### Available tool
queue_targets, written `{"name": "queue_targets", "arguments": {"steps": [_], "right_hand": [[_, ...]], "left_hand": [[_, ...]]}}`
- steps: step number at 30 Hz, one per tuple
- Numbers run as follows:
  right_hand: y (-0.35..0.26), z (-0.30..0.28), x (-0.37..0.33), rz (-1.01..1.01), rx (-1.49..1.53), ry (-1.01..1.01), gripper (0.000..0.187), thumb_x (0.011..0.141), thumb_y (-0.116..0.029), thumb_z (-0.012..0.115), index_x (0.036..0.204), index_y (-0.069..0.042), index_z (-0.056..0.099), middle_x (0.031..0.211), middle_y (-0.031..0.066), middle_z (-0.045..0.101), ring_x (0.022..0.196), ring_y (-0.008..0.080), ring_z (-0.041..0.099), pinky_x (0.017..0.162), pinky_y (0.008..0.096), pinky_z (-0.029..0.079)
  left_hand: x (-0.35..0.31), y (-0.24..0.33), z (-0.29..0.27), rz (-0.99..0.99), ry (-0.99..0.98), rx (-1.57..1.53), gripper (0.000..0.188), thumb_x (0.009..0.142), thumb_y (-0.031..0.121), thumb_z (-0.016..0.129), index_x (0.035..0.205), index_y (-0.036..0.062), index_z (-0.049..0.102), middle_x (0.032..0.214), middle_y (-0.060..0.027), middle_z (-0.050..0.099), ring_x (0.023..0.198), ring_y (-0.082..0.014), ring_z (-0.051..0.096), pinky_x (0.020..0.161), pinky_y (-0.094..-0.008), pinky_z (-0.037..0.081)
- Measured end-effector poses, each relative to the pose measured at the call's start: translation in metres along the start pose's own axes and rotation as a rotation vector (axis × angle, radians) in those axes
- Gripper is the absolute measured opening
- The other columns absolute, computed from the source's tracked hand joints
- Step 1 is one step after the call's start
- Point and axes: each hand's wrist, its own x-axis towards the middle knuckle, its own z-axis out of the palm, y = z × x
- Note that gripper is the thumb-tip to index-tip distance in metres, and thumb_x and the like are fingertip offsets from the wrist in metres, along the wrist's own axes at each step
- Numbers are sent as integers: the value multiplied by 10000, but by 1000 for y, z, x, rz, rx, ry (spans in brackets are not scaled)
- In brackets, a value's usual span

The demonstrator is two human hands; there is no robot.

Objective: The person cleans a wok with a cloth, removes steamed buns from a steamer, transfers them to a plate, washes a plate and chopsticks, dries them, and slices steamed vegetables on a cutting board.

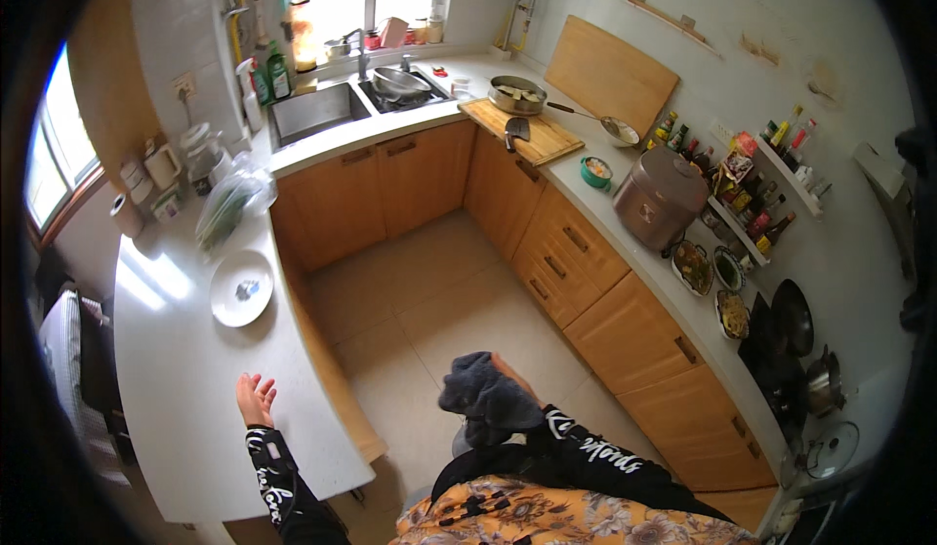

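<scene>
My right hand (517, 374) is closed on a crumpled dark grey cloth (483, 394), which hangs in front of my body above the floor. The cloth hides most of those fingers. My left hand (256, 401) is over the white counter (195, 399) on the left, fingers apart and nothing in them. Whether it touches the counter I cannot tell. Beyond it lies a white plate (226, 301) with a small blue-grey mark or item in its middle. Farther along the counter sits a clear plastic bag (256, 189) of long green vegetables (224, 215).
At the back is a double sink (317, 116) with a metal colander (400, 81). A cutting board (554, 143) carries a pan (517, 106) and a cleaver (517, 132). A rice cooker (661, 199), filled dishes (692, 267) and a wok (793, 316) line the right counter.
</scene>
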Motion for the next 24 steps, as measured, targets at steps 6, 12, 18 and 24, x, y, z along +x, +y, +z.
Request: {"name": "queue_targets", "arguments": {"steps": [6,12,18,24], "right_hand": [[-110,-86,24,67,368,233,643,950,-527,241,1265,-7,451,1164,164,567,1030,279,576,906,395,467],[-172,-154,80,-63,343,284,563,964,-473,251,1199,-21,491,1076,129,590,932,245,591,822,368,492],[-237,-193,175,-404,-270,254,536,967,-442,265,1147,-6,519,1002,116,609,896,216,594,806,336,488],[-297,-209,241,-268,275,478,552,957,-467,316,1164,5,514,1035,123,614,932,233,588,848,336,476]], "left_hand": [[89,-16,41,-81,93,-56,635,857,481,543,1300,94,303,1188,-142,456,985,-300,563,737,-405,493],[154,-35,52,-138,245,-156,568,860,487,519,1224,72,386,1128,-120,505,1003,-276,554,766,-388,494],[174,-19,75,-148,390,-4,452,854,360,564,1169,50,467,1067,-103,550,915,-235,587,700,-349,519],[152,22,179,-4,620,251,438,856,307,554,1191,44,452,1065,-105,555,883,-222,596,654,-316,516]]}}
